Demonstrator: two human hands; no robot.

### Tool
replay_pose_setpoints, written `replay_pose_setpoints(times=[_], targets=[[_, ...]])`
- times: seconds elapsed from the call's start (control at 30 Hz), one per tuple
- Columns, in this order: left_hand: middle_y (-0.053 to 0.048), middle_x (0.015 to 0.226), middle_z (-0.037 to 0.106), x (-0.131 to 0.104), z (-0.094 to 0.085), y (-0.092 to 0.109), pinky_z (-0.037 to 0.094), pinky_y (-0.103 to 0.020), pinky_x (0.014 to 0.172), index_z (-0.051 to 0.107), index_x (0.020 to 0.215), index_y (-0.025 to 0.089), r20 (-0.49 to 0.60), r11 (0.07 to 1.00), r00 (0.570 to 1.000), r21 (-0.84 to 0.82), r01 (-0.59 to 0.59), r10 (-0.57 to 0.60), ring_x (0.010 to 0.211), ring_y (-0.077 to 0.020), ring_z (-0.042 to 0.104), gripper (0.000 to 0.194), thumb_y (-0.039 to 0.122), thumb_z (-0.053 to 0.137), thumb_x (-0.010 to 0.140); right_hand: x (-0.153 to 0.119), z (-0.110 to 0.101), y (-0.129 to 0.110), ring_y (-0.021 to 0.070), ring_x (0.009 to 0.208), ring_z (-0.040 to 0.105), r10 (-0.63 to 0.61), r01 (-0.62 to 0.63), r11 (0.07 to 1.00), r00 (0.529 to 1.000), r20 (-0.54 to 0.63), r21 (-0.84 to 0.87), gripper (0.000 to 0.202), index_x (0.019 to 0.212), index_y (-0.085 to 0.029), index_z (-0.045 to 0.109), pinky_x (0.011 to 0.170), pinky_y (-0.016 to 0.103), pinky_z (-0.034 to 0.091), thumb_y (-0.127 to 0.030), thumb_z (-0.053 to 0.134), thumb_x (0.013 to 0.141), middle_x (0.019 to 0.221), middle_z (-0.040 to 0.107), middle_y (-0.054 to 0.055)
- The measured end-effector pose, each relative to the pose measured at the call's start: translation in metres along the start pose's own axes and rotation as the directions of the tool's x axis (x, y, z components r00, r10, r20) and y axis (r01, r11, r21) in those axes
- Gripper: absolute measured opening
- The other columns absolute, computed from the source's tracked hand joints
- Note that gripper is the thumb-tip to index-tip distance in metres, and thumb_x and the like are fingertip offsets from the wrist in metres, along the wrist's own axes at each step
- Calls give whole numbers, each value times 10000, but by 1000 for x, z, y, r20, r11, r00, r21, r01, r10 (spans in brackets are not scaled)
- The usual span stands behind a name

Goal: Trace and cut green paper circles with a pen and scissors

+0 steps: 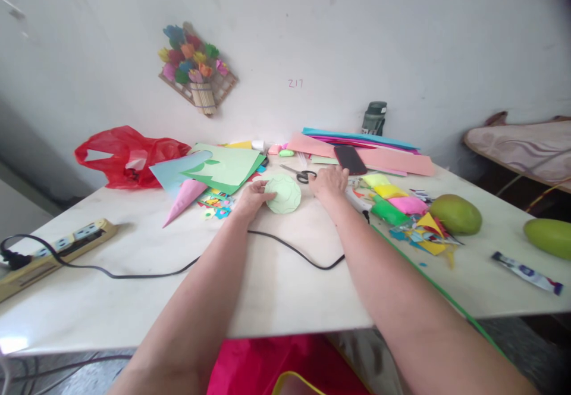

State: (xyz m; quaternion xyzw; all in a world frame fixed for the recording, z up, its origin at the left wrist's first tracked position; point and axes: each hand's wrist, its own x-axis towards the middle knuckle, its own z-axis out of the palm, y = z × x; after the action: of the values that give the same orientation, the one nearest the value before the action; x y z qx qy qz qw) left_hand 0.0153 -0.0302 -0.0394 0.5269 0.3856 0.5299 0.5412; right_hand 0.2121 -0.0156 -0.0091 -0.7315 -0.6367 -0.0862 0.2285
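Apparently, right hand (329, 182) touches scissors (304, 176), left hand (253, 199) holds paper (285, 196).

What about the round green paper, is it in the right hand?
No, the left hand holds the round green paper by its edge, while the right hand is by the handles of the scissors.
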Motion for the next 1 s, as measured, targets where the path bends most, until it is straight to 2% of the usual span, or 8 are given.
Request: replay_pose_setpoints(times=[0.13,0.27,0.4,0.5,0.63,0.73,0.83,1.0], targets=[[-17,691,683,0,-1,0,492,-268,594,620,898,133,-10,998,999,-59,-36,36,600,-157,627,473,214,802,469,0,2,-5,212,826,571,-90,26,917,985,144,397,422,796,-149,644,745,324,387,-512,428,796,843,659,114],[-17,725,688,1,-5,-2,496,-254,558,610,902,153,-73,995,996,-75,-61,55,610,-159,632,454,214,796,492,-2,12,-7,86,476,460,-248,-169,592,892,378,788,303,616,-157,559,493,216,342,-447,584,703,529,557,-4],[-43,806,696,0,-2,1,518,-286,658,615,908,159,-91,983,995,-173,-63,47,745,-190,655,389,289,763,572,-7,16,-12,39,382,337,-214,-284,323,908,362,903,287,548,-161,487,406,187,266,-363,683,603,426,444,-68],[-76,892,691,-4,7,3,514,-336,770,623,944,146,-6,962,1000,-271,-16,15,888,-222,637,364,323,718,641,-9,19,-19,40,375,349,-132,-276,257,939,316,926,293,567,-159,514,387,182,265,-395,686,597,434,466,-62],[-92,938,683,-6,16,2,511,-366,823,618,943,128,-56,953,998,-302,-12,-6,958,-248,611,383,177,748,586,-3,20,-23,72,428,465,-115,-251,403,940,320,880,267,644,-153,580,404,189,315,-407,572,725,541,583,-5],[-94,970,674,-4,15,-1,522,-371,817,605,977,130,-112,953,993,-302,-12,-22,963,-246,609,383,140,723,613,11,19,-19,125,629,589,-48,-126,697,974,221,706,285,723,-155,628,542,214,411,-357,452,820,717,666,57],[-102,1011,660,-3,12,-1,542,-361,784,597,1012,129,-117,953,993,-301,-8,-28,953,-239,612,372,129,693,653,25,19,-13,203,875,596,-70,23,938,990,123,347,236,828,-167,658,698,280,432,-282,452,819,919,669,104],[-109,1033,647,-4,13,2,562,-334,736,596,1018,120,-139,955,989,-297,4,-47,933,-231,619,374,109,690,656,39,23,-19,245,1046,533,-140,145,989,954,266,0,298,1041,-150,631,796,315,415,-233,439,830,1085,609,160]])
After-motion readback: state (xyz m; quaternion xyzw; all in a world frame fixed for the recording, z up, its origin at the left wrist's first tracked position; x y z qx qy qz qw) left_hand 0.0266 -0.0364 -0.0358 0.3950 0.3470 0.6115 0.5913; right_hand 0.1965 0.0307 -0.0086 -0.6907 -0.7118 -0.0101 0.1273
